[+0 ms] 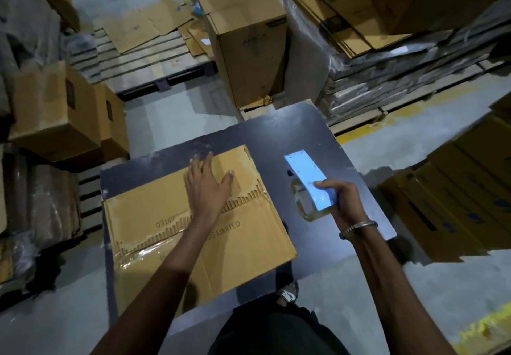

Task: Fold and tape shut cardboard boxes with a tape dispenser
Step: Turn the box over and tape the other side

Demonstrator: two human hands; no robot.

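We see the flattened cardboard box (193, 224) lying on the dark table (318, 139), its seam covered with wrinkled, glossy tape and its near corner overhanging the table edge. Our left hand (206, 186) presses on it, fingers straight. Our right hand (341, 202) grips the blue tape dispenser (308, 179) just beside the box, over bare tabletop. Farther off, a tall carton (249, 48) stands; its printing is illegible.
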